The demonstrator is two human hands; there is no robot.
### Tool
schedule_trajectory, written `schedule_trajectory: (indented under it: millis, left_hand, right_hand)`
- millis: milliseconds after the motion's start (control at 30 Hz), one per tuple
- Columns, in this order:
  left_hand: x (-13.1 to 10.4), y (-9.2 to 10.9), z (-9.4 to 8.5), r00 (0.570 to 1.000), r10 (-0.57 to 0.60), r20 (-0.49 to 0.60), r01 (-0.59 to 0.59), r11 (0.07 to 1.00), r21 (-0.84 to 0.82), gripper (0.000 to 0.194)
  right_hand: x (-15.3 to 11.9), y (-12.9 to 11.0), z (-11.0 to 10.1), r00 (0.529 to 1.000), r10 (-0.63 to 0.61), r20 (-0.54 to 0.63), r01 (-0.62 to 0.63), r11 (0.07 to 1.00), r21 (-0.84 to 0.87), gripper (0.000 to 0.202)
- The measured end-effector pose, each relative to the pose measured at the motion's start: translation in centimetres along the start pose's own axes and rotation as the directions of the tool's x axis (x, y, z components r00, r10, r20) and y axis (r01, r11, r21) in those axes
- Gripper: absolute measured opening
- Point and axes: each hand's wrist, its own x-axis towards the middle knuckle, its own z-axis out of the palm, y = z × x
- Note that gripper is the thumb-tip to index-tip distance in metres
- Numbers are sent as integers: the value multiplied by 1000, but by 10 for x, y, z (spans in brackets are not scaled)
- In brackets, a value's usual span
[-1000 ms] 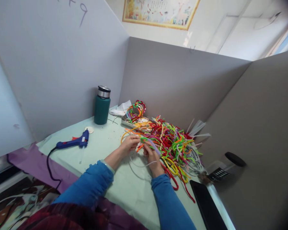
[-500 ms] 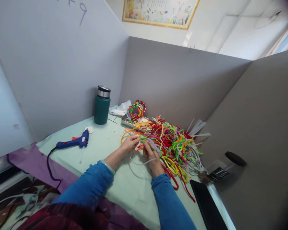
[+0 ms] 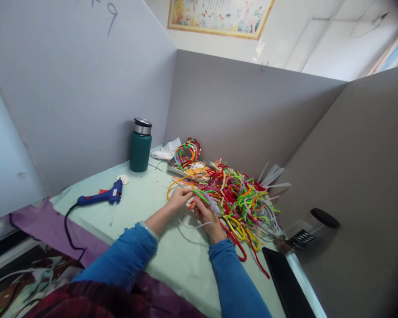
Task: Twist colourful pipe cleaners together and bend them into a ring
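Between my hands are fuzzy craft stems in green, purple and orange-red. My left hand [image 3: 179,198] pinches the left ends of these stems [image 3: 203,196]. Just to the right, my right hand [image 3: 208,218] has its fingers closed at the orange-red part, its thumb and index finger pressed together. A thin white strand [image 3: 195,227] curves beneath both hands. Right behind them lies a large tangled pile of coloured stems [image 3: 239,190]. The exact grip at the fingertips is small and partly hidden.
A green bottle [image 3: 140,148] stands at the back left, with a blue glue gun [image 3: 101,197] in front of it. A metal tray [image 3: 176,170] holds wooden discs and a ring of stems. At the right lies a black flat object [image 3: 285,282]. Grey partitions [image 3: 245,115] enclose the table.
My right hand has shifted slightly left and up, closer to my left hand. The white strand has moved a little with it. The view has shifted slightly.
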Motion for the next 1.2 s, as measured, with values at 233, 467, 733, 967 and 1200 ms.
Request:
schedule_trajectory:
  millis: [233,467,733,967,1200]
  left_hand:
    - [0,0,2,989,-151,-13,150,988,-35,36]
    - [-4,4,3,971,-213,105,220,974,-58,44]
    - [-5,-1,5,963,-218,156,225,974,-29,48]
    - [-5,7,4,941,-314,123,325,942,-83,49]
    - [-6,15,-1,888,-406,216,440,886,-147,43]
  right_hand:
    - [4,3,-7,995,-43,-88,44,999,15,22]
    - [5,5,-8,995,-58,-84,62,997,45,31]
    - [4,3,-7,986,-135,-98,133,991,-23,25]
    - [4,3,-6,986,-143,-81,142,990,-23,21]
    - [5,-3,-10,989,-59,-139,60,998,0,21]
